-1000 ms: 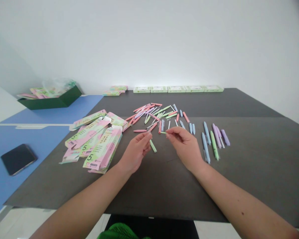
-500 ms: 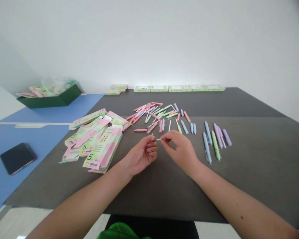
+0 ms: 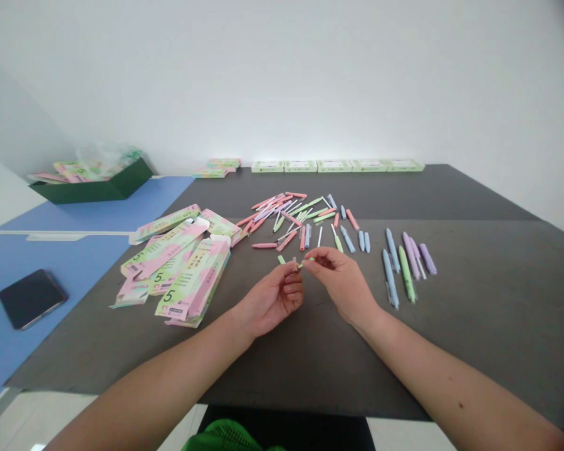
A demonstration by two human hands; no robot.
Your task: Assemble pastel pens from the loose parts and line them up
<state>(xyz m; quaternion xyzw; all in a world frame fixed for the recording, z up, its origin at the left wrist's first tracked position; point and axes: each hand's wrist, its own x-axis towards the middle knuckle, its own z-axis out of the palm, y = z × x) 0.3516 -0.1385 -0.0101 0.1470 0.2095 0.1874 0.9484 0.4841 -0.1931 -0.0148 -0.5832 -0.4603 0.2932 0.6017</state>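
My left hand (image 3: 275,297) is closed, its thumb and finger pinching a small clear piece (image 3: 295,263). Close beside it, my right hand (image 3: 338,282) pinches a small green pen part (image 3: 310,260). The two sets of fingertips nearly meet above the dark table mat (image 3: 305,363). A short green piece (image 3: 281,259) shows just behind my left fingertips. Beyond both hands lies a loose pile of pink, green, purple and blue pen parts (image 3: 263,216). Several pens, among them a green pen (image 3: 407,273), lie side by side to the right.
Flattened pink and green packets (image 3: 188,275) overlap on the left. A phone (image 3: 32,298) rests on the blue surface (image 3: 9,351), with a dark green box (image 3: 94,190) of packets behind it. Several slim boxes (image 3: 334,166) line the table's back edge.
My left hand has moved slightly right, and its clear piece is now near the green part in my right fingers. A short green piece now shows behind my left fingertips.
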